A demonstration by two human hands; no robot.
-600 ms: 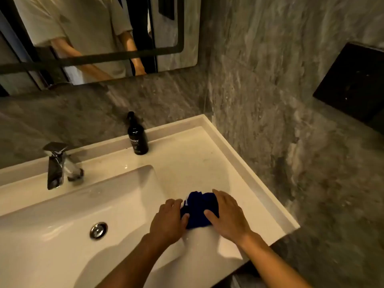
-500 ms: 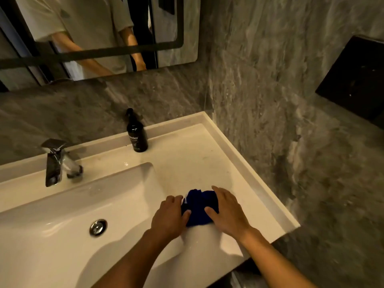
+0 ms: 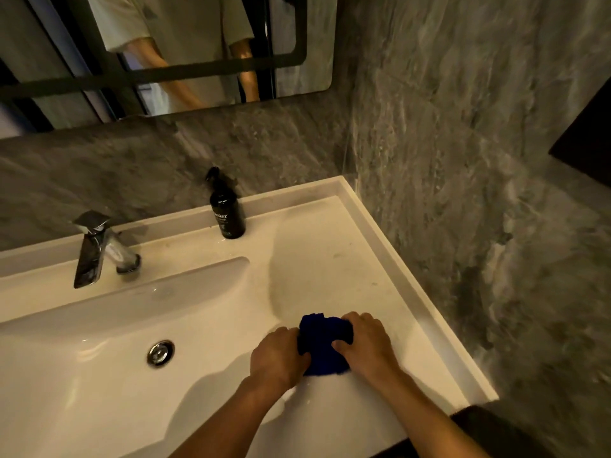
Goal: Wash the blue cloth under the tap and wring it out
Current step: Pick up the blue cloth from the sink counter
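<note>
Grey marbled wall [image 3: 463, 160] wrapped the corner; a white sink [image 3: 330, 259] ran along it under dim, warm light. Chrome tap [image 3: 96, 249] stood at the back left, with no stream visible beneath it. Drain plug [image 3: 160, 352] sat in the basin. Dark pump bottle [image 3: 226, 211] stood upright on the rear ledge, near the back wall. Mirror [image 3: 165, 54] above showed the person's torso and arms.

Blue cloth [image 3: 324, 345] lay bunched on the flat sink ledge to the right of the basin, near the front edge. Left hand [image 3: 277, 357] clasped its left side, fingers curled into the fabric. Right hand [image 3: 367, 345] clasped its right side, fingers bent over the top, thumb pressed on the cloth. Both forearms reached in from the lower edge.
</note>
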